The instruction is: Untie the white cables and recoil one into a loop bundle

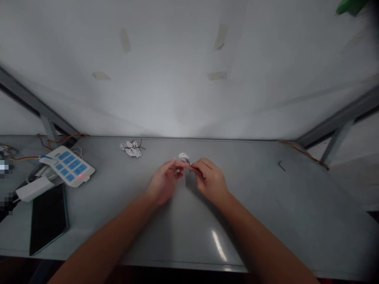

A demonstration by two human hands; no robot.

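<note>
Over the middle of the grey table point(266, 221), my left hand point(164, 181) and my right hand point(211, 179) meet fingertip to fingertip. Both pinch a small coil of white cable point(184, 157) that sticks up between them. The fingers of each hand are closed on it. Farther back on the left lies a second bundle of white cable point(131, 148) with a dark tie, apart from both hands.
A white power strip point(69, 165) with blue sockets and a red light sits at the left, beside a white adapter point(34, 188) and a black tablet point(48, 217). A small black hex key point(281, 166) lies at the right. Orange wires point(304, 153) run along the back edge.
</note>
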